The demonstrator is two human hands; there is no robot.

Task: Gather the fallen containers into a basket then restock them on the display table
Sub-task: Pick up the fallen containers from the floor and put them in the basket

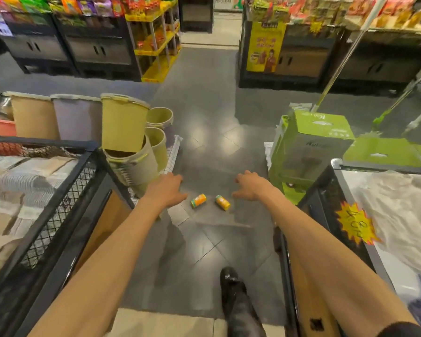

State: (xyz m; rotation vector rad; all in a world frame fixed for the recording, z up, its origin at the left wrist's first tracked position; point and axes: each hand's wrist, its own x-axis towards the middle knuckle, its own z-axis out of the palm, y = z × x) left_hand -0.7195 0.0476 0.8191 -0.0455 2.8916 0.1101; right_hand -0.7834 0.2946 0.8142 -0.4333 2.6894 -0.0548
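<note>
Both hands, left hand (167,190) and right hand (250,186), hang loose-fingered, empty above two cans (198,200).

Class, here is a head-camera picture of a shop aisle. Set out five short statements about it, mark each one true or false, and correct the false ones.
1. The left container and the right container both lie on their sides on the floor. True.
2. The left hand grips a container. False: it holds nothing and touches neither container.
3. The right hand is empty, with its fingers spread. True.
4. The green box stands on the person's left side of the aisle. False: it stands on the right.
5. A black shoe shows at the bottom of the picture. True.
</note>
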